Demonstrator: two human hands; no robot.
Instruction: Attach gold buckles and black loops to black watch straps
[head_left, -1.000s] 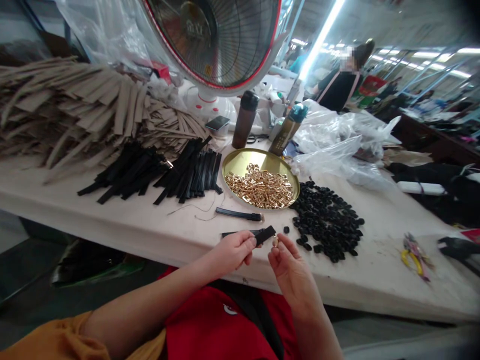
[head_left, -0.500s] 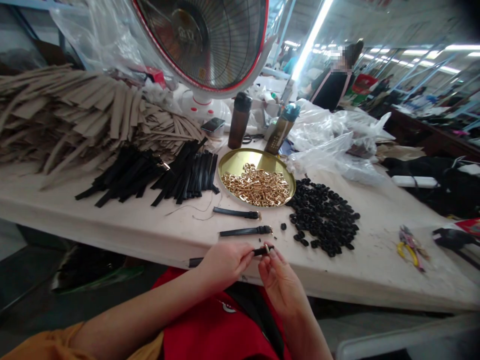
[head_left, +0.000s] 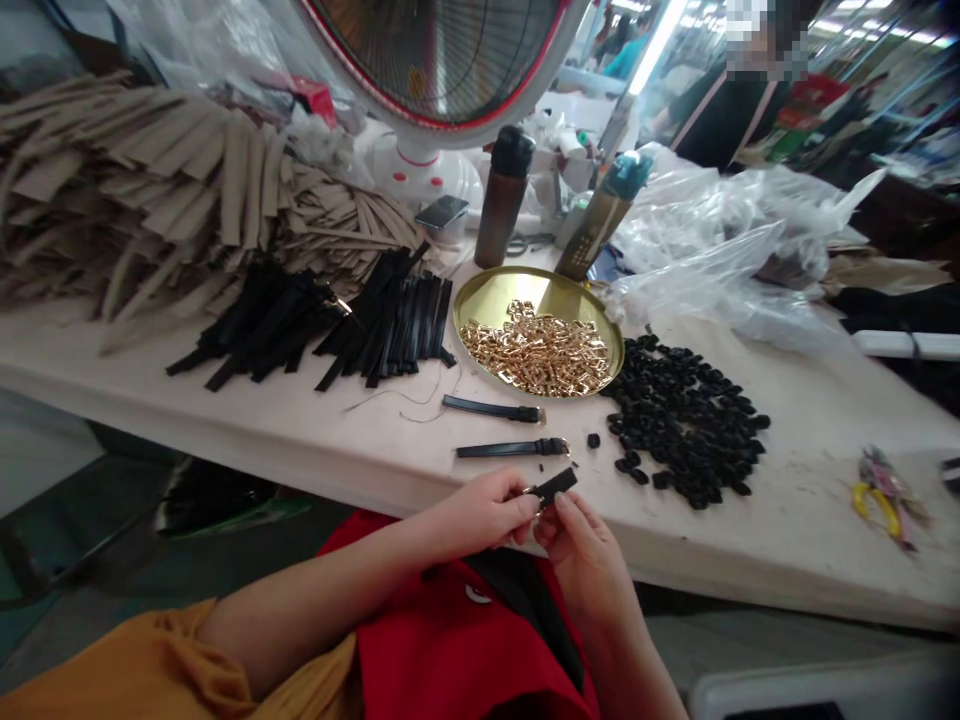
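Observation:
My left hand (head_left: 504, 512) pinches a black strap (head_left: 556, 486) where a gold buckle (head_left: 534, 494) sits on it. With thumb and fingers, my right hand (head_left: 581, 535) grips the strap's lower edge near its free end. Just beyond my hands lie two buckled black straps (head_left: 510, 449), one behind the other. Behind them a round gold tray (head_left: 616, 345) holds a heap of gold buckles (head_left: 544, 350). A pile of small black loops (head_left: 686, 420) spreads to the tray's right, and one single loop (head_left: 593, 440) lies apart.
Bundles of black strips (head_left: 390, 325) lie left of the tray, before a heap of beige strips (head_left: 165, 170). Two bottles (head_left: 504, 205) and a fan (head_left: 450, 60) stand behind. Yellow-handled pliers (head_left: 881, 505) rest at right. Clear plastic bags (head_left: 720, 235) and a person (head_left: 724, 115) are farther back.
The strap's end now points up and right, with more of it showing past my left fingers. My left hand has slid right, onto the buckle. The view has shifted.

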